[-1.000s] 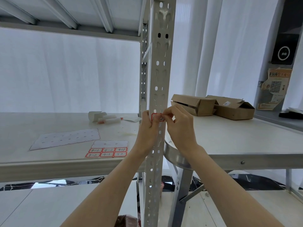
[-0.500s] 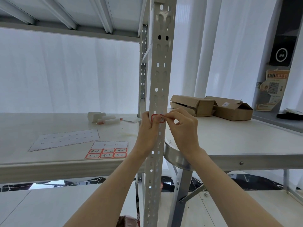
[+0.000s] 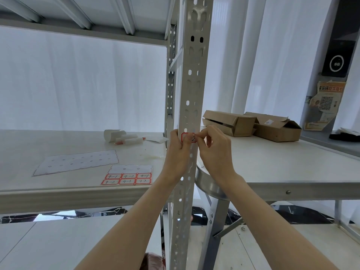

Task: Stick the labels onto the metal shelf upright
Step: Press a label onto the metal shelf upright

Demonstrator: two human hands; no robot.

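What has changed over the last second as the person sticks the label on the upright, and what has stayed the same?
The left hand, which grips the upright, has slid its thumb right onto the label. The right hand has drawn its fingers back to the label's right edge, still pinching it and uncovering a "2". The label, upright, sheets and boxes have not moved.

I logged: label (image 3: pixel 191 139) white, red-bordered; upright (image 3: pixel 191 84) pale grey, hole-punched; label sheet (image 3: pixel 126 179) red-framed; boxes (image 3: pixel 229 123) brown.
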